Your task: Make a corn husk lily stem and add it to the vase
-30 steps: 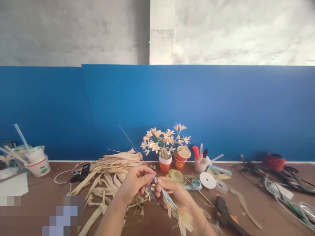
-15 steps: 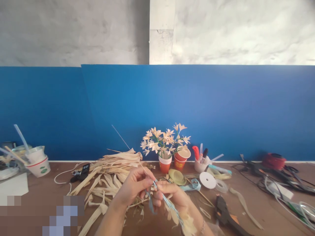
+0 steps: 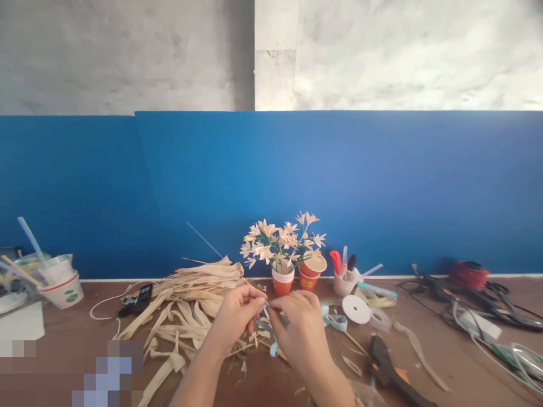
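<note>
My left hand (image 3: 238, 316) is closed in a pinch on a thin wire stem (image 3: 248, 282) that slants up to the left. Beside it, my right hand (image 3: 300, 325) is turned back up, its thumb and index finger pinching at light blue tape (image 3: 266, 327). The tape hangs between both hands and ends in a small curl below them. Right behind the hands, pale flowers (image 3: 265, 252) on green stems stand in paper cups (image 3: 283, 281). My right hand hides whatever lies under its palm.
Dried husks (image 3: 199, 294) are heaped at the left. To the right lie a white spool (image 3: 356, 309), a black glue gun (image 3: 392, 373), a cup of pens (image 3: 345, 280) and tangled cables (image 3: 466, 314). Another paper cup (image 3: 63, 291) with straws stands far left. A blue partition (image 3: 339, 181) rises behind.
My right hand has turned over, from fingers curled under the stem to back up, and the pale petals and blue stems below it are now out of sight. The view has shifted slightly.
</note>
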{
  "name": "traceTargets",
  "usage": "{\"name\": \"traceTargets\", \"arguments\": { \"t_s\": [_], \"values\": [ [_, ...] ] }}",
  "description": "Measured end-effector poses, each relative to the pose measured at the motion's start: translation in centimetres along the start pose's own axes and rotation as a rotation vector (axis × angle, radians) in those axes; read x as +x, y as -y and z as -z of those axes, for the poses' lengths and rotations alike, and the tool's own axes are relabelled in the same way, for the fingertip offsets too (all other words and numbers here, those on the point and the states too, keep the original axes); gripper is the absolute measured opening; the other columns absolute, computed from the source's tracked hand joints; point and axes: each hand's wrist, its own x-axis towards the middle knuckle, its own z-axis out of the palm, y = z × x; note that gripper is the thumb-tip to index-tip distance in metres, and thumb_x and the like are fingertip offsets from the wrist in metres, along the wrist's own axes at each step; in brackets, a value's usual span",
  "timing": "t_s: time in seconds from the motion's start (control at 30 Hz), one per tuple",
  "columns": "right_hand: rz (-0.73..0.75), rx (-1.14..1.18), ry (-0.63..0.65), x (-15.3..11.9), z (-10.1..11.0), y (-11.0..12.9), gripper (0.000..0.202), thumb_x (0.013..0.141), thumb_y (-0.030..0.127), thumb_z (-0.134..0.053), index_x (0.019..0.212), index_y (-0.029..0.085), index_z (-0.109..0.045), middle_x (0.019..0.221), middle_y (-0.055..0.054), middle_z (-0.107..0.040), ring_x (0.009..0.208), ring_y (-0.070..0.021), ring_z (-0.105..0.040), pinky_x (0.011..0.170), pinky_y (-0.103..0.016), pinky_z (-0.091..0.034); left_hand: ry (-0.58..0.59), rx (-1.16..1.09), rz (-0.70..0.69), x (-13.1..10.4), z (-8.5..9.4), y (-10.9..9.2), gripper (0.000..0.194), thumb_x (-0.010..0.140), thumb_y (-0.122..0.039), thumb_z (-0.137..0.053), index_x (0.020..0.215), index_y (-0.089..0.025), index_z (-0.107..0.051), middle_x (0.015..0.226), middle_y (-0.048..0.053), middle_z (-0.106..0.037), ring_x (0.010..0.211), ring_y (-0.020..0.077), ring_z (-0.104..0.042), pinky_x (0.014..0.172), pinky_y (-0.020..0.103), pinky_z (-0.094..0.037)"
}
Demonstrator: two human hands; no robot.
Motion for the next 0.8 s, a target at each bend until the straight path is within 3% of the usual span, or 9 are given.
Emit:
{"name": "traceTargets", "arguments": {
  "t_s": [0.2,0.3,0.47,0.6,0.8],
  "values": [
    [0.107,-0.033,-0.116,0.0,0.0,0.0,0.017,0.080,0.014,-0.055,0.065,0.018,-0.062,0.057,0.001,-0.062,0.057,-0.0128,-0.052,0.073,-0.032,-0.029,0.046,0.074,-0.007,-0.2,0.7,-0.6,0.025,0.066,-0.035,-0.067,0.077,-0.013,-0.062,0.050,-0.004,-0.055,0.037,0.0066,-0.048,0.035,0.016,-0.035],
    [0.121,-0.041,-0.134,0.1,0.1,0.0,0.016,0.080,0.015,-0.056,0.066,0.018,-0.062,0.057,0.001,-0.061,0.056,-0.0124,-0.052,0.075,-0.032,-0.029,0.063,0.074,0.009,-0.4,0.6,-0.6,0.023,0.068,-0.036,-0.066,0.074,-0.014,-0.060,0.042,-0.006,-0.050,0.034,0.0068,-0.046,0.033,0.015,-0.033],
    [0.113,-0.047,-0.158,0.1,0.1,0.0,0.016,0.081,0.016,-0.056,0.066,0.019,-0.062,0.058,0.002,-0.062,0.057,-0.0123,-0.052,0.077,-0.032,-0.028,0.043,-0.126,0.101,-0.4,0.0,-0.5,0.029,0.063,-0.038,-0.070,0.075,-0.015,-0.057,0.051,-0.005,-0.055,0.030,0.0029,-0.042,0.026,0.012,-0.018],
    [0.104,-0.048,-0.157,0.1,-0.1,-0.2,0.021,0.082,0.017,-0.053,0.063,0.019,-0.061,0.055,0.002,-0.061,0.057,-0.0125,-0.052,0.078,-0.033,-0.028,0.087,-0.260,0.130,-0.3,0.0,-0.2,0.031,0.060,-0.037,-0.074,0.071,-0.013,-0.056,0.066,-0.001,-0.062,0.037,0.0022,-0.048,0.029,0.011,-0.023],
    [0.082,-0.066,-0.142,0.1,-0.4,-0.9,0.020,0.081,0.016,-0.053,0.062,0.020,-0.061,0.055,0.002,-0.061,0.057,-0.0128,-0.053,0.079,-0.034,-0.028,0.140,-0.394,0.208,0.1,-0.2,0.5,0.031,0.061,-0.034,-0.076,0.069,-0.014,-0.054,0.066,-0.001,-0.062,0.045,0.0033,-0.056,0.038,0.010,-0.033]
  ]
}}
